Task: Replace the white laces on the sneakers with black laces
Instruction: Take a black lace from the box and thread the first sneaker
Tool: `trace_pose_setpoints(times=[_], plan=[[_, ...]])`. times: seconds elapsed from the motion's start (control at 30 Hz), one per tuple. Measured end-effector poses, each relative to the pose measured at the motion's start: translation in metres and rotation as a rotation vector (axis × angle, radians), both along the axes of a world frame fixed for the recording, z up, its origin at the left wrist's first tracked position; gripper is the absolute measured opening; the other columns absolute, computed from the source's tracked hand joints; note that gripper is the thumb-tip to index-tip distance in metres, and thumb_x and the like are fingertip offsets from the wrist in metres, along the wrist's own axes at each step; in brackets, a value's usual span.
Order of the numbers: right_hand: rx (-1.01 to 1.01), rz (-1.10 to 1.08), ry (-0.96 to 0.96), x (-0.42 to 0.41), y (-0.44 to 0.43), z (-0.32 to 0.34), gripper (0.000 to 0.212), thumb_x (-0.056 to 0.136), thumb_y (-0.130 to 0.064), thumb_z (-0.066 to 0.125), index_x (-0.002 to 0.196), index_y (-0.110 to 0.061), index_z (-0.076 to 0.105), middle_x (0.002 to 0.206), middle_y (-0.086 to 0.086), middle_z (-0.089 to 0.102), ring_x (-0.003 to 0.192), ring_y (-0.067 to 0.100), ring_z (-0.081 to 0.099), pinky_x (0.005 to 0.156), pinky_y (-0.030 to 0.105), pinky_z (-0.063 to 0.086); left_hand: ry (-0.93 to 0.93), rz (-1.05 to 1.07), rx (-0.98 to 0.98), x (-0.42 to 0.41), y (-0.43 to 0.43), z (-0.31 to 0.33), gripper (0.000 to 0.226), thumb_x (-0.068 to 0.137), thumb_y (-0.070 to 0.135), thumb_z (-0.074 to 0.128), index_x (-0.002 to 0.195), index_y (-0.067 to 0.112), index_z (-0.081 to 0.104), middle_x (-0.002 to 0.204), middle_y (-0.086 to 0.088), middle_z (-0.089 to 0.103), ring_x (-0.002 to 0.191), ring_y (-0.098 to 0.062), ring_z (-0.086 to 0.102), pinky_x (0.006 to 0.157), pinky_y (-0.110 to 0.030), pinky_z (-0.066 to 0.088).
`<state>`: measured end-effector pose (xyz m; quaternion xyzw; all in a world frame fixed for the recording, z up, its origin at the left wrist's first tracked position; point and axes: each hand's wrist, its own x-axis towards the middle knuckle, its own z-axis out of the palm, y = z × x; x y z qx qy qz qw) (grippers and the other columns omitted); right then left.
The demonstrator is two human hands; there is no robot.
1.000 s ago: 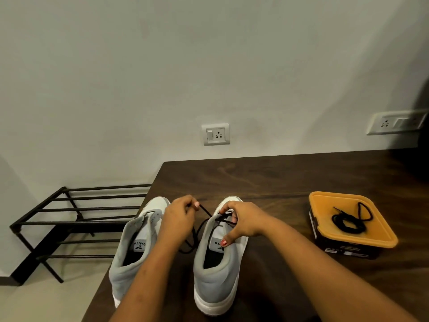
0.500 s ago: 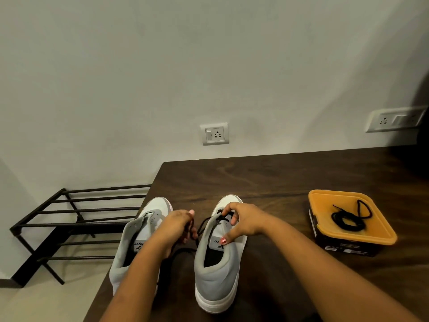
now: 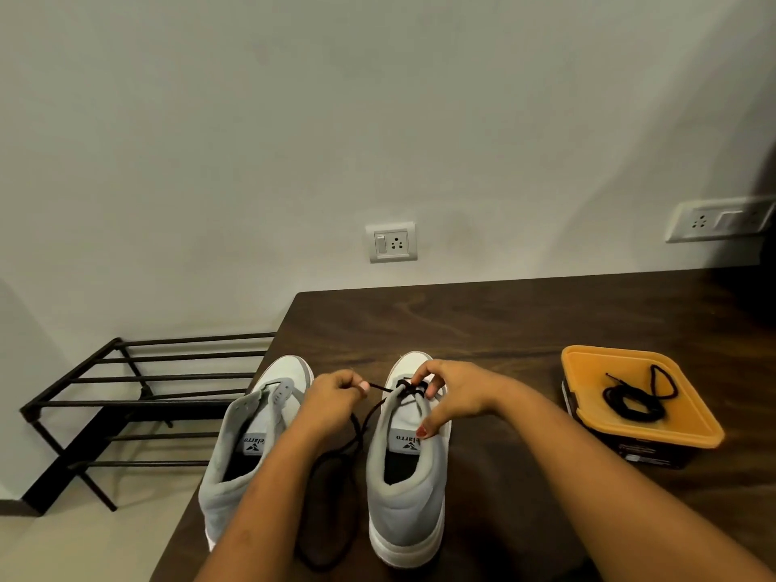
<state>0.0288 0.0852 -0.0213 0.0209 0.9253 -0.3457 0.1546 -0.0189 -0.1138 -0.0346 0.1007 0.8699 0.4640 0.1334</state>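
1. footwear: the left-side sneaker (image 3: 247, 447) and the right-side sneaker (image 3: 405, 476), both grey and white, stood side by side, apart, near the left edge of the dark wooden table (image 3: 504, 321), heels toward the camera and toes toward the wall.
2. working lace: a black lace (image 3: 357, 426) crossed the front eyelets of the right-side sneaker, ran out to the left, and hung down into a loose loop lying on the table between the two shoes.
3. left hand (image 3: 331, 399): fingers were curled, with fingertips pinching the black lace just left of the right-side sneaker's toe; the strand ran taut from the pinch to the eyelets.
4. right hand (image 3: 451, 396): it grasped the upper of the right-side sneaker, with fingers curled over the laced eyelets and the thumb, its nail painted red, pressed on the tongue beside the printed label. whether these fingers also nipped the lace could not be told.
5. spare lace (image 3: 634, 403): a second black lace lay coiled on the orange lid of a dark box (image 3: 688, 426), well to the right of the shoes on the same table.
6. surroundings: a black metal rack (image 3: 126, 396) stood on the floor left of the table; a wall socket (image 3: 392, 242) sat above the table's far edge, and a wider switch plate (image 3: 714, 222) was mounted farther right.
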Motion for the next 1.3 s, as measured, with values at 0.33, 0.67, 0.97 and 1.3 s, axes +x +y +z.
trace_pose_setpoints(times=[0.33, 0.67, 0.97, 1.3], plan=[[-0.329, 0.063, 0.102, 0.005, -0.024, 0.023, 0.027, 0.075, -0.013, 0.077, 0.100, -0.011, 0.069, 0.100, 0.007, 0.069, 0.088, 0.011, 0.064, 0.082, 0.029, 0.054, -0.420, 0.080, 1.085, 0.024, 0.026, 0.042, 0.020, 0.101, 0.004, 0.031, 0.102, 0.009, 0.051, 0.066, -0.007, 0.070, 0.051, -0.015, 0.066, 0.051, -0.026, 0.057], [-0.569, -0.044, -0.060, 0.014, -0.003, 0.039, 0.034, 0.098, -0.035, 0.049, 0.069, -0.019, 0.056, 0.054, -0.007, 0.043, 0.050, 0.005, 0.042, 0.053, 0.018, 0.033, -0.149, 0.339, 0.598, 0.003, 0.013, 0.026, 0.031, 0.099, 0.001, 0.032, 0.118, 0.016, 0.051, 0.082, -0.002, 0.055, 0.051, -0.006, 0.042, 0.044, -0.017, 0.031], [-0.354, -0.242, 0.221, 0.008, 0.016, 0.021, 0.024, 0.096, -0.024, 0.055, 0.077, -0.015, 0.067, 0.068, -0.002, 0.056, 0.053, 0.005, 0.046, 0.050, 0.016, 0.039, 0.012, 0.198, -0.425, -0.005, -0.005, 0.003, 0.047, 0.089, 0.029, 0.060, 0.125, 0.004, 0.043, 0.128, -0.021, 0.051, 0.120, -0.037, 0.049, 0.098, -0.037, 0.043], [-0.214, -0.301, 0.352, -0.004, -0.012, 0.009, 0.012, 0.084, -0.018, 0.070, 0.072, -0.016, 0.071, 0.069, -0.005, 0.063, 0.065, 0.006, 0.056, 0.066, 0.022, 0.050, 0.502, -0.180, -0.033, 0.029, 0.044, 0.020, 0.027, 0.093, 0.012, 0.055, 0.118, 0.014, 0.063, 0.111, -0.003, 0.068, 0.103, -0.017, 0.063, 0.089, -0.024, 0.047]])
